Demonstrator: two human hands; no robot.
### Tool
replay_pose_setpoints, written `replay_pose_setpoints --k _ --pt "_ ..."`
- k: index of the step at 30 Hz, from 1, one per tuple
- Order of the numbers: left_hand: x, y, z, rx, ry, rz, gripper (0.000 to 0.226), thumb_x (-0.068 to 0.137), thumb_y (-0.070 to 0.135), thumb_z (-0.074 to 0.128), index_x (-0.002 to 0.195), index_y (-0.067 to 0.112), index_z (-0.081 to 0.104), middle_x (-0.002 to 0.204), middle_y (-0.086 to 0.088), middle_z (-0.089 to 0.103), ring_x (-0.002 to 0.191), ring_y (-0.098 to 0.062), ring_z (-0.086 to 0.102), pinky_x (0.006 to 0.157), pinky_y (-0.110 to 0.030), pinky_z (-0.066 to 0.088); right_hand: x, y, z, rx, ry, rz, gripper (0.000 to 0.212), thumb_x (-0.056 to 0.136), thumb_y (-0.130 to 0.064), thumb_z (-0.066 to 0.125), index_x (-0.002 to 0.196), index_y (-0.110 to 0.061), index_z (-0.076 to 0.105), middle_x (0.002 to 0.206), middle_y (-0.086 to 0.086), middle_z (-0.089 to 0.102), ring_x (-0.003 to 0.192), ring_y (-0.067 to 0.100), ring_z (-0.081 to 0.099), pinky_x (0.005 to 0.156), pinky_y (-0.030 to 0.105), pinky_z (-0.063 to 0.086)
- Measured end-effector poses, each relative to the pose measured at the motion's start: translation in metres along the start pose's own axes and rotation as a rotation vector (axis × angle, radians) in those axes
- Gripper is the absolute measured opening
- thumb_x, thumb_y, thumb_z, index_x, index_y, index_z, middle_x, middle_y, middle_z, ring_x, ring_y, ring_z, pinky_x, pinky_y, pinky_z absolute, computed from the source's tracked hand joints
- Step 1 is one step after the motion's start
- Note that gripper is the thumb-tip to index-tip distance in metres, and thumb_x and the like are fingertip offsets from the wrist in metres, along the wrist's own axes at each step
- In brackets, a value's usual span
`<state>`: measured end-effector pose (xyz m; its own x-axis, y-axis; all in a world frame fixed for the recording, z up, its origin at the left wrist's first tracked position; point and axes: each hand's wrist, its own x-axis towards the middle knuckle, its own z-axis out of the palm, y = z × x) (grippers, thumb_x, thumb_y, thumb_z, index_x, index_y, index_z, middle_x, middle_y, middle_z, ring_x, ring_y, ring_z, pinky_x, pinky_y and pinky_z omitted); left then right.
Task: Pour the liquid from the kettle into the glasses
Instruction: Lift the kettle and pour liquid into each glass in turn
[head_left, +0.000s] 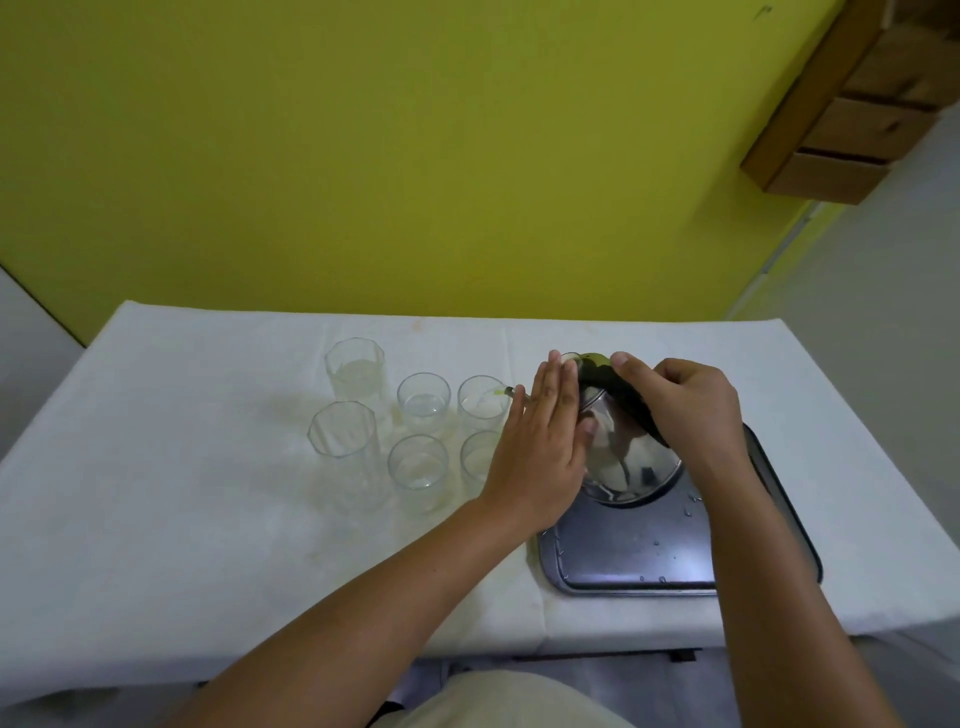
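Tilting kettle (626, 457) over glass (482, 397)

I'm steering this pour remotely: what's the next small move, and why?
Probably hold the tilt a little longer. The kettle, held by the right hand and steadied by the left hand, has its spout over the far right glass, which looks only partly filled.

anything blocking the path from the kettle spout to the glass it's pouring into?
Nothing visible does. The kettle is tilted left, held by the right hand on its handle and steadied by the left hand flat against its side. The spout tip sits right at the rim of the back right glass.
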<state>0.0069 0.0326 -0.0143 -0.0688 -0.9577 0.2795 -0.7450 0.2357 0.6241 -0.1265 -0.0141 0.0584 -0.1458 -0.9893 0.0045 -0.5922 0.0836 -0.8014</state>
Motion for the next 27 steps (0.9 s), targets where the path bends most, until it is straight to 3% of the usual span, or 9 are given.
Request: replay_pose_setpoints --k 14,27 --pt "0.001 -0.001 0.008 -0.107 0.059 -0.045 0.059 0.098 0.039 0.019 0.147 0.015 -0.004 0.158 -0.004 -0.006 0.142 -0.007 -0.011 0.114 -0.029 -0.007 0.006 -0.017 -0.001 -0.177 -0.029 -0.046 0.057 0.080 -0.055 0.066 0.054 -0.011 0.041 0.046 0.003 0.040 0.049 0.020 0.039 0.050 0.031 0.029" --pt "0.002 0.001 0.012 -0.123 0.090 -0.070 0.058 0.099 0.036 0.020 0.146 0.017 -0.007 0.157 -0.002 -0.008 0.143 -0.007 -0.012 0.114 -0.026 -0.009 0.015 -0.009 0.001 -0.122 -0.075 -0.065 0.055 0.080 -0.054 0.067 0.056 -0.010 0.045 0.044 0.000 0.041 0.049 0.020 0.039 0.052 0.031 0.031"
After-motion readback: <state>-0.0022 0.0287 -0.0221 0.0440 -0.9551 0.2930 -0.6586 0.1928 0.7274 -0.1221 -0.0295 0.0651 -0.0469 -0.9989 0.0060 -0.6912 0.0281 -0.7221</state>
